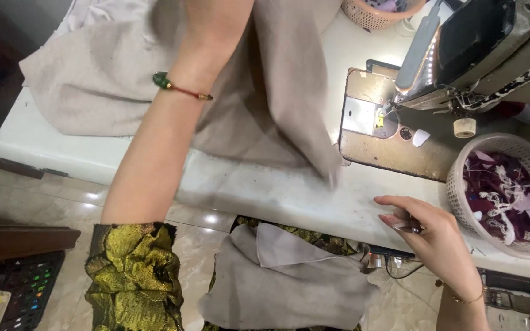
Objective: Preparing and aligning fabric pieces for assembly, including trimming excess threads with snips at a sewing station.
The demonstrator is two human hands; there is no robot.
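My left hand point(215, 27) reaches far over the white table point(265, 196) and lifts a large beige cloth point(277, 104), which hangs from it in blurred folds; the fingers are cut off by the top edge. A red cord bracelet with a green bead point(173, 86) sits on that wrist. My right hand point(427, 236) rests at the table's near edge, fingers curled around a small shiny metal tool point(410, 228). A second beige piece point(283, 282) lies on my lap over green-gold clothing point(133, 276).
A sewing machine point(461, 49) with its lamp lit stands at the back right over a metal plate point(375, 132). A white basket of maroon scraps point(507, 190) sits beside my right hand. A pink basket point(372, 12) is at the back. Tiled floor lies below.
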